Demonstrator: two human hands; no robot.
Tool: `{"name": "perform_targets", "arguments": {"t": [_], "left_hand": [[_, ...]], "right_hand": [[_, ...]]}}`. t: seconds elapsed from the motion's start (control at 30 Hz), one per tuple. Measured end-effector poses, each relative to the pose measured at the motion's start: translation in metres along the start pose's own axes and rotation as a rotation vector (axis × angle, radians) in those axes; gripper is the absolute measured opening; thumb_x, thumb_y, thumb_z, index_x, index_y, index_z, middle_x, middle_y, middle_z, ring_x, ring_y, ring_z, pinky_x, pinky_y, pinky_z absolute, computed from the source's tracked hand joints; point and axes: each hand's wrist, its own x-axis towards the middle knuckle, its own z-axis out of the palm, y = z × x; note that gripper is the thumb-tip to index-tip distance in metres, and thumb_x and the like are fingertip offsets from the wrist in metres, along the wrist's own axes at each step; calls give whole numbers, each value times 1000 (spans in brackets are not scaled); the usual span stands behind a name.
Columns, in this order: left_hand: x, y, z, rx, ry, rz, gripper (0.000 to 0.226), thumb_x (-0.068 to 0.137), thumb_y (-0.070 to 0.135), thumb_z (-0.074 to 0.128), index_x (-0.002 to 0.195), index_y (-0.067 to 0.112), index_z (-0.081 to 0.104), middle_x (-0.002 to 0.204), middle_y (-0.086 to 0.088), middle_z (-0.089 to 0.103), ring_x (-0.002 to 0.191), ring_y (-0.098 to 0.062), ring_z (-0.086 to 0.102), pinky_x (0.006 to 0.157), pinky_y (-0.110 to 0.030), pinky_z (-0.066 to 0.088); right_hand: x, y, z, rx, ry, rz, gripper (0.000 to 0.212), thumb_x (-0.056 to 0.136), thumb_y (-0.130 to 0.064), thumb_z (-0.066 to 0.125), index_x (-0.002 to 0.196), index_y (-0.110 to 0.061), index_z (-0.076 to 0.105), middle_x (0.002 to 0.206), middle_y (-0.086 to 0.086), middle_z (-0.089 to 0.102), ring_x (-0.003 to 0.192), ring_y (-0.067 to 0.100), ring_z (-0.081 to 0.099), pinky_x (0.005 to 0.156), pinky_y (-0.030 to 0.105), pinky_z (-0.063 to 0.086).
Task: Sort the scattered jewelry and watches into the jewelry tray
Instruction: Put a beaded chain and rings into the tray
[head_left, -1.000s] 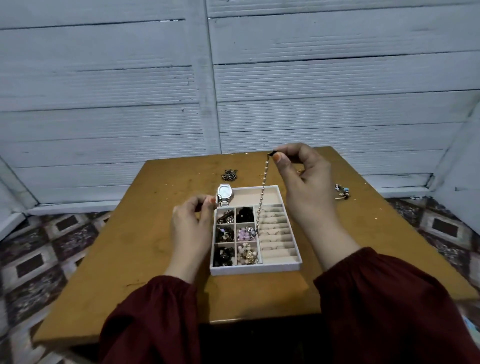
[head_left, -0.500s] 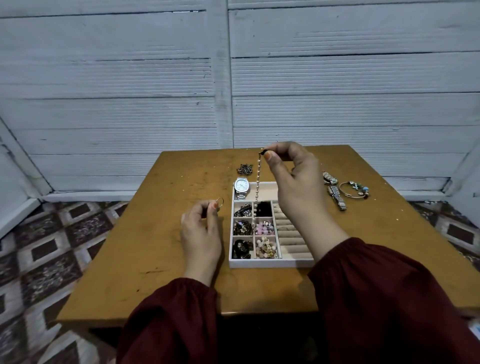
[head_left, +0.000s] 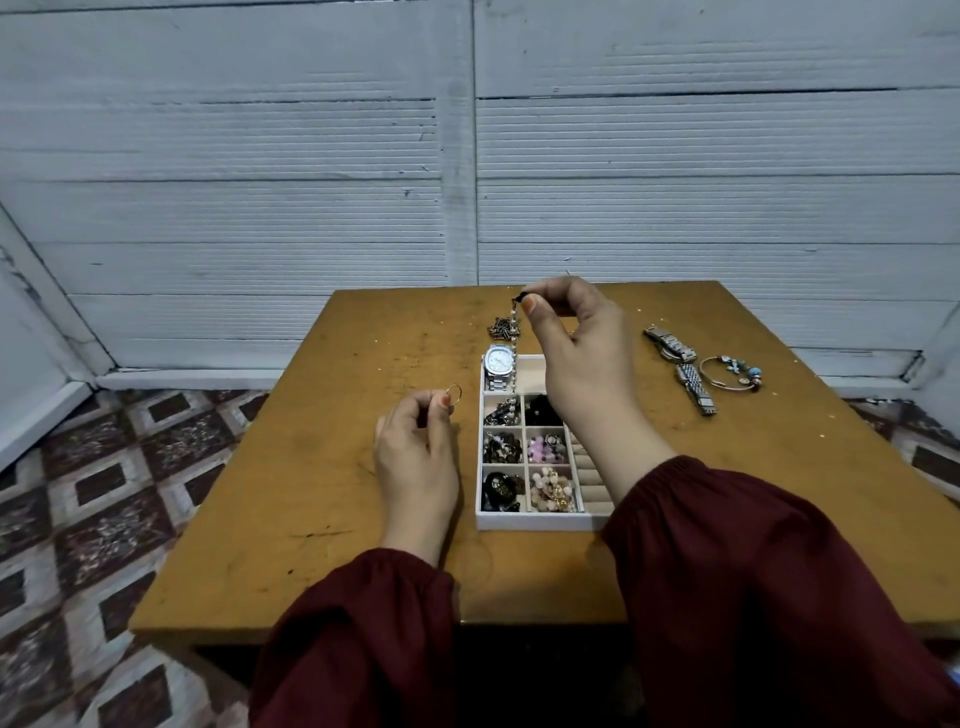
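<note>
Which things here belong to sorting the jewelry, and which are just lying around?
Part of the job: jewelry tray; bead chain pinched by the right hand; ring pinched by the left hand; white-faced watch in the tray; loose silver watch, charm bracelet and dark chain outside it.

Just there: wooden table; tiled floor; panelled wall.
</note>
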Motion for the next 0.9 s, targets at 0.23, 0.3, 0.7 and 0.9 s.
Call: {"name": "perform_targets", "arguments": {"t": [0.23, 0.3, 0.7, 0.9], "left_hand": [[-1, 3, 0, 17, -2, -16, 12, 96, 24, 52, 93, 27, 63, 88, 12, 62, 95, -18, 57, 80, -33, 48], [-1, 4, -1, 25, -9, -23, 12, 96, 25, 52, 93, 26, 63, 89, 12, 62, 95, -17, 56, 76, -21, 44], [0, 1, -1, 23, -7, -36, 14, 96, 26, 52, 94, 23, 65, 90, 9, 65, 96, -16, 58, 76, -23, 47], [0, 1, -1, 26, 11, -17, 13, 96, 25, 52, 92, 26, 64, 86, 15, 63, 93, -19, 59, 79, -37, 50]], "right_hand": [[-1, 8, 3, -13, 11, 16, 7, 88, -33, 59, 84, -39, 60, 91, -14, 66, 100, 25, 58, 88, 50, 47], [-1, 8, 4, -26, 14, 17, 9, 88, -32, 59, 84, -40, 60, 91, -14, 66, 100, 25, 58, 88, 50, 48], [-8, 26, 4, -120, -59, 60, 8, 87, -37, 58, 81, -42, 60, 91, -14, 67, 99, 22, 58, 87, 49, 48], [-13, 31, 0, -235, -149, 96, 7, 89, -33, 60, 83, -36, 63, 97, -12, 67, 105, 23, 56, 95, 48, 42]]}}
